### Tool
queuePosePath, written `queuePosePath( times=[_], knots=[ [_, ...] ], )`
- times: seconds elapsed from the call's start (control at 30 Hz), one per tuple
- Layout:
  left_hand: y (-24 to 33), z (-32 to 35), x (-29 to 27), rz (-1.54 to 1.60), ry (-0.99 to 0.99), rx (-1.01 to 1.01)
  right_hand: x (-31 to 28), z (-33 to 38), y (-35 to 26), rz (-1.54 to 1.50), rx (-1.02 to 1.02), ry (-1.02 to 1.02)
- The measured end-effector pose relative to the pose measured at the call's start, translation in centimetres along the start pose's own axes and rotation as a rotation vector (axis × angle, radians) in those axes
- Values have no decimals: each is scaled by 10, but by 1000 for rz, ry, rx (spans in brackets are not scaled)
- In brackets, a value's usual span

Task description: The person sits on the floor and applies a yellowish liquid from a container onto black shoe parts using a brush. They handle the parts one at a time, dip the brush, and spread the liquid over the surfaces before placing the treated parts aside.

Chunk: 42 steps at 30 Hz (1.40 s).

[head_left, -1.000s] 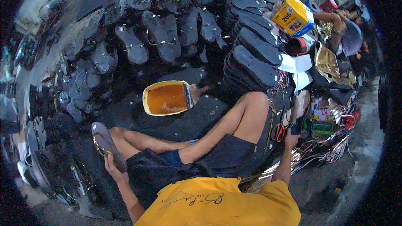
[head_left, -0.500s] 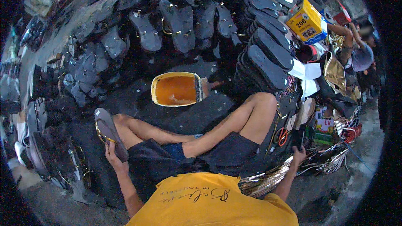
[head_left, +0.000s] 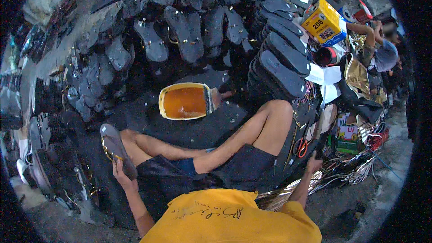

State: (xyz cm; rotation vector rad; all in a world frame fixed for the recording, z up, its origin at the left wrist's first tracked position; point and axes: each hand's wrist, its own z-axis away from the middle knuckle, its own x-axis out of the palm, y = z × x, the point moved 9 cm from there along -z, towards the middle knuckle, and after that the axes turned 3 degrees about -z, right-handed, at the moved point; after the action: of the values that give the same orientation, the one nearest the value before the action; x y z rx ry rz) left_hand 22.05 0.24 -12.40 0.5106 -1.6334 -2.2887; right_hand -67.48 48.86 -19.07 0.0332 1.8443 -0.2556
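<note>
Head view, lower half. Left hand (head_left: 123,176), lower left of frame: fingers grasping the heel end of a dark sandal (head_left: 119,147), thumb over the sole near a gold strap. The sandal stands tilted beside the bent knee, toe end toward the top of frame.

Right hand (head_left: 313,164), lower right: fingers look curled near a dark item (head_left: 320,146), but blur and shadow hide the contact; cannot tell whether it is held. Orange-handled scissors (head_left: 301,147) lie just up and left of it.

Change: over the last second the right hand has drawn down-frame relative to the scissors, while the left grip on the sandal looks the same. (Whole view shifted slightly too; probably head motion.) Reading: the right hand is well apart from the sandal, so only the left is acting on it at this instant.

Surroundings: yellow-rimmed tub (head_left: 162,104) of amber liquid, centre, a brush (head_left: 217,98) at its right end; stacked dark soles (head_left: 282,74), upper right of centre; shiny strips (head_left: 288,189), lower right.
</note>
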Motion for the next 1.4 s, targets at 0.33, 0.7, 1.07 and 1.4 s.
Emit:
queuePosePath(
  times=[0.33,0.7,1.07,1.4],
  knots=[
    [32,4,10,-643,-40,542,-2,35,1,-183,155,-282],
    [-13,-11,1,101,-48,85,-12,-1,3,-109,-30,-148],
    [24,0,5,-386,-124,454,-34,40,-66,108,-474,-10],
    [-8,-19,-15,-55,-90,247,-22,36,-84,224,-368,-268]
  ],
)
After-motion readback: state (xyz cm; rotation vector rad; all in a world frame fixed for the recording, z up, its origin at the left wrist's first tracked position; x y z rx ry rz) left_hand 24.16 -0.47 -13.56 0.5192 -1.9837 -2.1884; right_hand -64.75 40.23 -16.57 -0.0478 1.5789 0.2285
